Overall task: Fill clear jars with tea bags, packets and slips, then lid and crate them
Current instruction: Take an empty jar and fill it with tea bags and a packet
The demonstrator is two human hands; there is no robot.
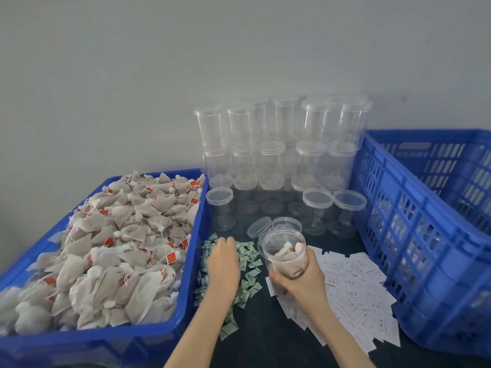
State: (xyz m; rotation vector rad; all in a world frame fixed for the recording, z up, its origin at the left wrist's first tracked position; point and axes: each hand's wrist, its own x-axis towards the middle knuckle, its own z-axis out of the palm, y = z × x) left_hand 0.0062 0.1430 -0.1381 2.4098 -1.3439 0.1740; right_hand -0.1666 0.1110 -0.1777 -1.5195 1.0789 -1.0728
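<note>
My right hand (pixel 301 281) grips a clear jar (pixel 285 251), tilted towards me, open at the top and partly filled with tea bags. My left hand (pixel 223 261) lies palm down on the pile of small green packets (pixel 248 284), fingers reaching into it; whether it pinches a packet is hidden. White paper slips (pixel 353 285) are spread on the dark table to the right of the jar. A loose clear lid (pixel 259 227) leans behind the held jar, beside another open jar (pixel 287 223).
A blue tray (pixel 186 274) heaped with tea bags (pixel 111 251) fills the left. Stacked lidded empty jars (pixel 279 150) stand at the back against the wall. A large blue slatted crate (pixel 425 235) stands at the right.
</note>
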